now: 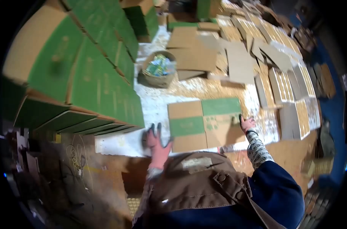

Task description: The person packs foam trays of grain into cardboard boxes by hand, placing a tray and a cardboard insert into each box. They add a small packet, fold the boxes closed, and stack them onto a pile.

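Flattened brown-and-green carton (206,125); lies on white tabletop (153,105)

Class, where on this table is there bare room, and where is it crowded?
The table shows bare between the green boxes and the carton, from the container down to the left hand. A smaller, flecked patch lies between the right hand and the grey boxes. Crowded: the far side, under loose sheets and yellowish litter.
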### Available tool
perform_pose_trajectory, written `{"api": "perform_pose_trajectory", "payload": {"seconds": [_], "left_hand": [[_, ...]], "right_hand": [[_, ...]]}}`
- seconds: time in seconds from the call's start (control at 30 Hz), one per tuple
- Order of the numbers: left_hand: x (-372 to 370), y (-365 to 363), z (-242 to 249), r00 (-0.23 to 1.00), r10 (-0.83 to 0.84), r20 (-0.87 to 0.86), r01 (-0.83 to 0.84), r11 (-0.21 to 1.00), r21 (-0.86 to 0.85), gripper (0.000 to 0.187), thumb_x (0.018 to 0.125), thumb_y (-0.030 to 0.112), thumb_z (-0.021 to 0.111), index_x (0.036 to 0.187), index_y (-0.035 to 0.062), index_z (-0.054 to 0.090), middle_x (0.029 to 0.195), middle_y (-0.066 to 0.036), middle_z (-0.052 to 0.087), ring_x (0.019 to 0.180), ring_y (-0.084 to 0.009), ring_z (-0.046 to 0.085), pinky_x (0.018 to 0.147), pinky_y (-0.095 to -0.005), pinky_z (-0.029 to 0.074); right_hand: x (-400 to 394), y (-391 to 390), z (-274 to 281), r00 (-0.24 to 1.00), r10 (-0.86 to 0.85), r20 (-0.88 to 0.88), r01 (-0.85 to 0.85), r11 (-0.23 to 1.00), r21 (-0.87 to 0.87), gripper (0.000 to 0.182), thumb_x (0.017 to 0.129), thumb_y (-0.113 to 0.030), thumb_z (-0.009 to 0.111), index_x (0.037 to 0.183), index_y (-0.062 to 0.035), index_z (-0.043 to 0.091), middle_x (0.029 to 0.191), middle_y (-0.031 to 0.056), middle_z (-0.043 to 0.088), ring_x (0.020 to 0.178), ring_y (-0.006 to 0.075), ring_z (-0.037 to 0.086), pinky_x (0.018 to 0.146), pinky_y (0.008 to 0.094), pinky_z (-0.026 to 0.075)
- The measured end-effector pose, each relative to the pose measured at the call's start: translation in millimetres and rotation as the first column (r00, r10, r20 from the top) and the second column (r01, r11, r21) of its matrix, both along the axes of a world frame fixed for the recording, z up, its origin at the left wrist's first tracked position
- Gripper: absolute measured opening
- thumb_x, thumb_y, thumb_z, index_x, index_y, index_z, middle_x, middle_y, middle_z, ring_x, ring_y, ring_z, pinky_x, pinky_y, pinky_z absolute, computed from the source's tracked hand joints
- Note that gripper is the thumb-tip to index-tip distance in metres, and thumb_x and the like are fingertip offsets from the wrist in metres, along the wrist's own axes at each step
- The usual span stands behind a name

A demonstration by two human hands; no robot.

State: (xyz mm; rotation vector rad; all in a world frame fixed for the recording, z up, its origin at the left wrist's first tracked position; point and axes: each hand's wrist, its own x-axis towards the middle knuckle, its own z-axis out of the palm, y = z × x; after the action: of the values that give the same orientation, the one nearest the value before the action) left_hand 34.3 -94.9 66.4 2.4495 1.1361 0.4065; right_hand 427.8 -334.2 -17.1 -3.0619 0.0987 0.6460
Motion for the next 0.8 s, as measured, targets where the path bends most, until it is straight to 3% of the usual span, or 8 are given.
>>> {"api": "perform_pose_trajectory", "payload": {"seconds": [0.1,0.23,0.37,0.43,0.5,0.6,0.7,0.8], "left_hand": [[37.4,-37.4,-71.1,0.854,-0.280,-0.438,0.144,0.937,-0.319,0.113,0.064,0.062,0.068,0.144,0.0047,0.012,0.140,-0.039,0.012,0.126,-0.0581,0.017,0.106,-0.0564,0.017],[55.9,-17.8,-31.3,0.922,-0.338,-0.187,0.288,0.924,-0.251,0.119,0.060,0.060,0.072,0.144,0.0029,0.010,0.141,-0.035,0.013,0.125,-0.0524,0.025,0.104,-0.0524,0.026],[72.8,10.6,112.0,0.592,-0.584,-0.555,0.566,0.792,-0.230,0.084,0.073,0.046,0.066,0.138,0.0050,0.031,0.135,-0.024,0.039,0.107,-0.0368,0.051,0.095,-0.0442,0.037],[81.0,1.0,160.6,0.460,-0.746,-0.482,0.615,0.659,-0.433,0.067,0.080,0.044,0.059,0.130,0.0021,0.042,0.115,-0.022,0.056,0.097,-0.0329,0.057,0.089,-0.0397,0.041],[97.0,-12.8,179.4,0.210,-0.888,-0.409,0.613,0.446,-0.653,0.064,0.081,0.044,0.057,0.127,0.0007,0.045,0.109,-0.023,0.059,0.095,-0.0339,0.058,0.087,-0.0381,0.043],[108.1,-8.4,137.5,0.299,-0.940,-0.166,0.641,0.326,-0.694,0.068,0.081,0.046,0.058,0.127,-0.0017,0.040,0.110,-0.022,0.057,0.105,-0.0323,0.055,0.089,-0.0353,0.042],[74.3,25.4,51.5,0.731,-0.586,0.348,0.487,0.092,-0.869,0.075,0.085,0.044,0.059,0.138,-0.0011,0.028,0.139,-0.016,0.037,0.126,-0.0232,0.036,0.105,-0.0330,0.028],[82.0,44.0,60.8,0.824,-0.252,0.508,0.562,0.255,-0.787,0.049,0.081,0.020,0.067,0.120,-0.0013,0.047,0.119,-0.009,0.053,0.112,-0.0164,0.047,0.096,-0.0293,0.037]], "right_hand": [[-9.8,-116.3,-126.0,0.920,0.392,0.013,-0.392,0.918,0.054,0.078,0.083,-0.060,0.048,0.129,0.0033,0.044,0.112,0.0231,0.058,0.105,0.0342,0.055,0.096,0.0389,0.038],[-43.2,-82.6,21.2,0.992,0.063,-0.110,0.018,0.786,0.618,0.051,0.087,-0.044,0.053,0.092,0.0054,0.063,0.079,0.0164,0.064,0.079,0.0232,0.059,0.072,0.0366,0.045],[-28.8,-65.2,168.5,0.995,-0.001,0.095,-0.055,0.807,0.589,0.051,0.090,-0.038,0.050,0.121,0.0027,0.052,0.102,0.0207,0.064,0.098,0.0325,0.060,0.079,0.0378,0.048],[-37.5,-25.6,215.9,0.980,-0.197,-0.009,-0.003,-0.058,0.998,0.051,0.091,-0.028,0.049,0.133,-0.0010,0.040,0.124,0.0211,0.052,0.111,0.0302,0.054,0.081,0.0368,0.049],[-26.6,0.4,182.5,0.937,-0.068,0.342,-0.334,0.111,0.936,0.059,0.092,-0.024,0.050,0.141,-0.0035,0.025,0.140,0.0190,0.032,0.127,0.0303,0.035,0.098,0.0376,0.034],[-46.7,38.9,150.0,0.858,-0.074,0.508,-0.454,0.355,0.818,0.066,0.090,-0.017,0.053,0.142,0.0010,0.017,0.147,0.0228,0.018,0.138,0.0332,0.012,0.112,0.0371,0.011],[-59.3,20.6,131.4,0.899,-0.199,0.391,-0.357,0.186,0.915,0.067,0.090,-0.009,0.047,0.145,-0.0008,0.008,0.151,0.0158,0.010,0.139,0.0271,0.011,0.112,0.0373,0.009],[-71.4,14.9,133.9,0.880,-0.285,0.380,-0.375,0.076,0.924,0.063,0.084,-0.009,0.051,0.140,0.0002,0.024,0.145,0.0168,0.023,0.133,0.0299,0.024,0.110,0.0390,0.019]]}}
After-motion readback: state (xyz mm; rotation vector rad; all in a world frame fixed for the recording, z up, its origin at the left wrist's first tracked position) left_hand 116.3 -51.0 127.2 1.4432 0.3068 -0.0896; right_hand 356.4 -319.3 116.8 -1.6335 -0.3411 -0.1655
